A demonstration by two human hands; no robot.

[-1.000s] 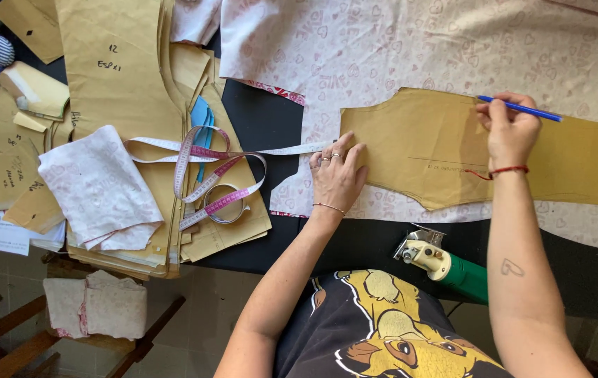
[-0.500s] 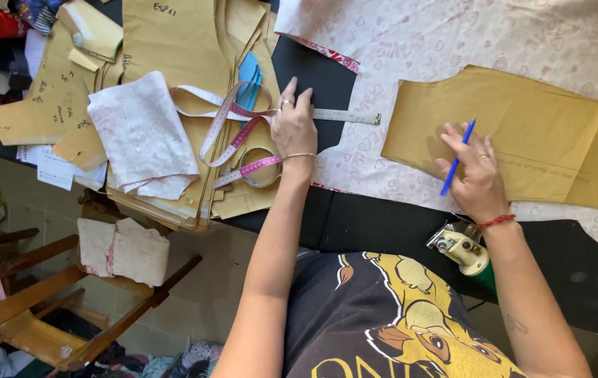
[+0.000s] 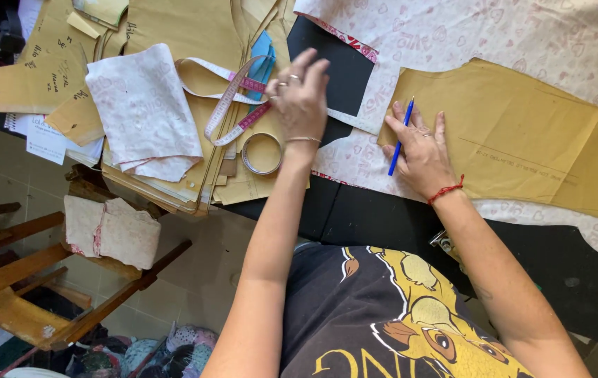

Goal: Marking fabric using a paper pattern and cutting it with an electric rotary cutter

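Your right hand [image 3: 421,150]: pinches blue pencil [image 3: 401,137], palm flat on tan pattern piece [image 3: 516,133]. That piece lies on printed fabric [image 3: 523,35], uncut. Your left hand [image 3: 300,98]: fingers loose, empty, over measuring tape [image 3: 232,105], left of pattern piece.

The place is a sewing or tailoring workroom, probably a small home-based one. A dark work table [image 3: 383,217] carries a spread of pale printed fabric [image 3: 523,35] with a brown paper pattern piece [image 3: 523,133] laid flat on it. A thick stack of further paper patterns [image 3: 194,28], marked with handwritten notes, lies at the table's left end, together with a cut fabric piece [image 3: 145,105] and a loose measuring tape [image 3: 232,105]. A blue pencil [image 3: 400,140] serves for marking. Beside the table, a worn wooden chair [image 3: 40,280] holds folded cloth [image 3: 113,231] above a tiled floor [image 3: 194,273].
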